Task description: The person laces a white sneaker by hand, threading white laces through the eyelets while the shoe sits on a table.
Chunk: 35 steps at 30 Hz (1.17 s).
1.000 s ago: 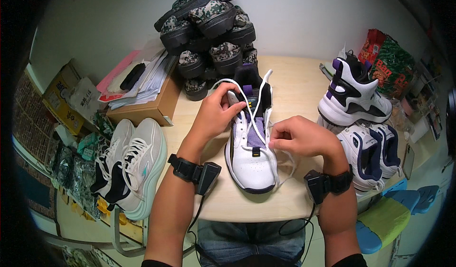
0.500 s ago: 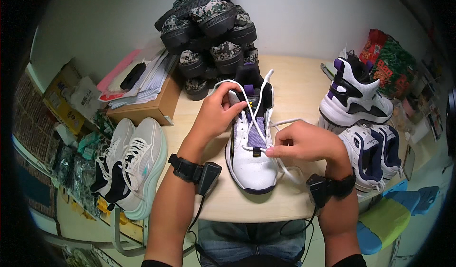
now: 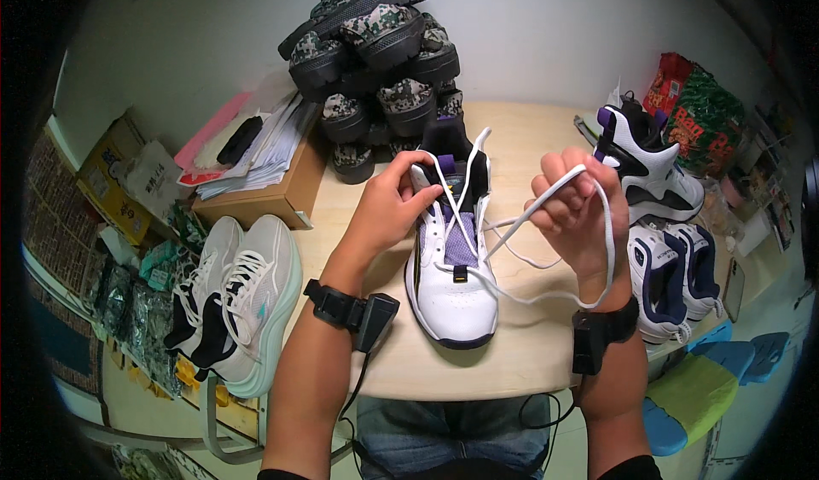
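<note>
A white sneaker (image 3: pixel 452 314) with a purple mesh tongue and black collar lies on the table, toe toward me. My left hand (image 3: pixel 394 203) is closed on the upper left edge of its opening, thumb near the eyelets. Raised to the right of the shoe, my right hand (image 3: pixel 573 211) is closed around a white shoelace (image 3: pixel 546 297). The lace runs from the shoe's lower eyelets, loops past my wrist and over my fingers. Another stretch of lace crosses the tongue and stands up by the collar. Only some eyelets are threaded.
Camouflage shoes (image 3: pixel 384 36) are piled at the back. Left are a cardboard box (image 3: pixel 256 194) with papers and a pair of grey-white sneakers (image 3: pixel 269 309). At right, a white-black sneaker (image 3: pixel 636 190) stands behind white-navy shoes (image 3: pixel 657 284). The table's front edge (image 3: pixel 461 390) is near me.
My right hand has lifted up and to the right from the sneaker's lower eyelets, drawing the shoelace out into a wide loop. My left hand stays on the sneaker.
</note>
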Available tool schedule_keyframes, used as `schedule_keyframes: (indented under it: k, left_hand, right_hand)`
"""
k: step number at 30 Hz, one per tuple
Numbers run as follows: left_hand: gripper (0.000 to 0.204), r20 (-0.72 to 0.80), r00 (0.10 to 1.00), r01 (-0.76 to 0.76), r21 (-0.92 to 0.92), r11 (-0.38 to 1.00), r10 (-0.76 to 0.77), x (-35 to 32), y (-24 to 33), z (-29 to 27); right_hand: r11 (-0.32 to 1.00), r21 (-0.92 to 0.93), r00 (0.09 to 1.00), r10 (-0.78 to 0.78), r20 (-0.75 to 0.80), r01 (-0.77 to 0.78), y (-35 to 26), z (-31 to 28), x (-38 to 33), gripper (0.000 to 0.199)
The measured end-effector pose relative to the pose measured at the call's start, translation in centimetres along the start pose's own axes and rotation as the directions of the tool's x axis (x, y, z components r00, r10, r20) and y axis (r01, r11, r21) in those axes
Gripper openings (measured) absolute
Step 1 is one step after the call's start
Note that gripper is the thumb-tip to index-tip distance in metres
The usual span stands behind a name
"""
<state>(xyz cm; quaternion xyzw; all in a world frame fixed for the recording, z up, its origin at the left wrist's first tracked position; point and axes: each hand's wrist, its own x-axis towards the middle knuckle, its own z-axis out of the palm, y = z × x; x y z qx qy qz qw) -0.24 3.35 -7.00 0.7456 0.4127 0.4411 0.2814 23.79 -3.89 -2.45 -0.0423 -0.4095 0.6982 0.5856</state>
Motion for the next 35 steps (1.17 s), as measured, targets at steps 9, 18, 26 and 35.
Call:
schedule_keyframes:
  k: [9, 18, 26, 35]
  left_hand:
    - [0.038, -0.006, 1.0, 0.006, 0.01, 1.0, -0.006, -0.2, 0.3, -0.1]
    - [0.039, 0.012, 1.0, 0.004, 0.01, 1.0, -0.004, -0.2, 0.6, -0.1]
    - [0.036, 0.01, 1.0, -0.001, 0.02, 1.0, 0.001, -0.1, 0.4, -0.1]
    - [0.025, 0.004, 0.997, 0.077, 0.018, 0.997, -0.077, -0.1, -0.5, 0.0]
  right_hand:
    - [0.413, -0.87, 0.962, 0.075, -0.262, -0.269, 0.9, -1.3, 0.8, 0.024]
    - [-0.211, -0.976, 0.991, -0.13, -0.018, -0.045, 1.1, -0.3, -0.1, 0.026]
    - [-0.012, -0.999, 0.946, 0.322, 0.044, 0.05, 1.0, -0.5, -0.2, 0.02]
    - [0.439, -0.891, 0.991, 0.113, -0.076, -0.118, 1.0, -2.0, 0.4, 0.018]
